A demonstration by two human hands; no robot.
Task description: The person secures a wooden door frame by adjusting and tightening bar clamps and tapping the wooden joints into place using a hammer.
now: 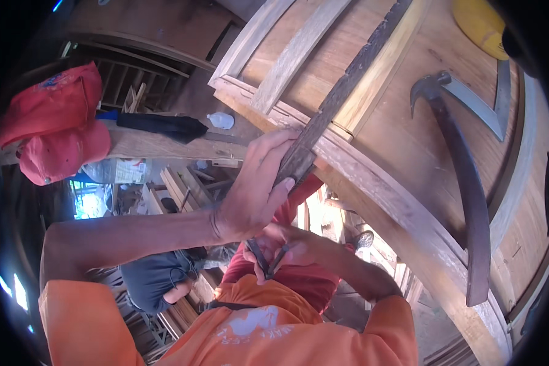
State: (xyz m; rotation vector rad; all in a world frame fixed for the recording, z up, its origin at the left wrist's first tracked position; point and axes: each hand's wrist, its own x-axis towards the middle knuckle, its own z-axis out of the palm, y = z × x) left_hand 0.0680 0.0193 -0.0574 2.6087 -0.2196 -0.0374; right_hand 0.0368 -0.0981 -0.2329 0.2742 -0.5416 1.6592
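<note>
My left hand (250, 192) is closed round the near end of a long, dark, rough-edged wooden strip (341, 91). The strip runs away from me over a panelled wooden frame (384, 177), beside a pale yellow batten (378, 70). Lower down, close to my body, my right hand (297, 249) grips a dark two-armed tool (264, 263) that looks like pliers; its jaws are partly hidden by the fingers. On the panel to the right lies a claw hammer (466, 183) with a long brown handle. A metal square (479, 110) rests beside the hammer's head.
A yellow rounded object (482, 27) sits at the panel's far right. To the left, a red cap (61, 152), a dark cloth (158, 126) and a whitish plastic jug (220, 120) are on or near a wooden beam (177, 149). Loose boards (189, 189) lie below.
</note>
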